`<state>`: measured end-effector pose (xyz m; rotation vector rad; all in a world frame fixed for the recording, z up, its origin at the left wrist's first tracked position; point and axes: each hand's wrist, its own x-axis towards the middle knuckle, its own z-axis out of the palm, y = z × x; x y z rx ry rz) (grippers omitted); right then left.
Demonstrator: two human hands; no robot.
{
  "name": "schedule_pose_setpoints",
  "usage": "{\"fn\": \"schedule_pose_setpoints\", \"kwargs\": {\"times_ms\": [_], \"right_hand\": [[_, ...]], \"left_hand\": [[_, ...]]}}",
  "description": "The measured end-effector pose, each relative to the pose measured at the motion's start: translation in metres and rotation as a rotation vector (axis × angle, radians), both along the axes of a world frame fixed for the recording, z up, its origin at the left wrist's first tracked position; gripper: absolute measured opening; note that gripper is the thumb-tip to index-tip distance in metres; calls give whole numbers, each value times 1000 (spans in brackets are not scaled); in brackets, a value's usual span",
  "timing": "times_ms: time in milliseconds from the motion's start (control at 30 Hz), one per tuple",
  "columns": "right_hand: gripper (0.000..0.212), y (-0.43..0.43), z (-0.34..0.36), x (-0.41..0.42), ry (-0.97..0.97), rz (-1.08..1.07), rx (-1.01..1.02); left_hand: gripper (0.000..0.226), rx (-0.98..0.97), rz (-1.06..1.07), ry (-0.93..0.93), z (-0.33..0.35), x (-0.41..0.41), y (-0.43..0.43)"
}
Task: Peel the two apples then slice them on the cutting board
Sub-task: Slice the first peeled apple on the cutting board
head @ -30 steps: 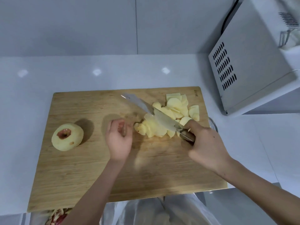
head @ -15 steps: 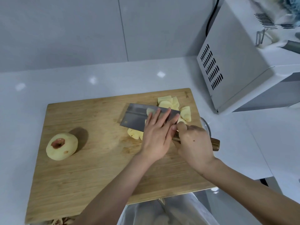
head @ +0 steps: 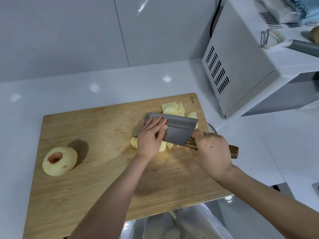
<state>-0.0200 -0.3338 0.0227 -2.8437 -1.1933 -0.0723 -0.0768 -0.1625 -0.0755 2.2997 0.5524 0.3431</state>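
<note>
A wooden cutting board (head: 96, 183) lies on the white counter. A whole peeled apple (head: 59, 160) sits on the board's left side. Pale apple slices (head: 172, 108) are heaped at the board's far right, partly hidden under a cleaver (head: 179, 131) that lies flat over them. My right hand (head: 211, 152) grips the cleaver's wooden handle. My left hand (head: 151, 135) rests with straight fingers on the flat of the blade. A few slices (head: 164, 145) show below the blade.
A white microwave (head: 245, 66) stands at the right, close to the board's far corner, with a peeler (head: 265, 37) and other items on top. A glass bowl's rim (head: 212, 129) peeks out beside the board's right edge. White wall behind.
The cleaver went from cutting on edge to lying flat over the slices. My left hand moved from the board onto the flat of the blade, sliding toward its left end.
</note>
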Motion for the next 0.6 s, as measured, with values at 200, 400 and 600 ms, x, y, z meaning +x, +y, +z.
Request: {"fn": "schedule_pose_setpoints", "kwargs": {"times_ms": [200, 400, 600], "right_hand": [[38, -17, 11, 11, -20, -52, 31], [20, -31, 64, 28, 109, -202, -124], [22, -30, 85, 50, 869, -440, 275]], "left_hand": [[38, -13, 67, 10, -5, 14, 9], [27, -122, 177, 32, -8, 14, 29], [23, -771, 641, -113, 19, 13, 42]]}}
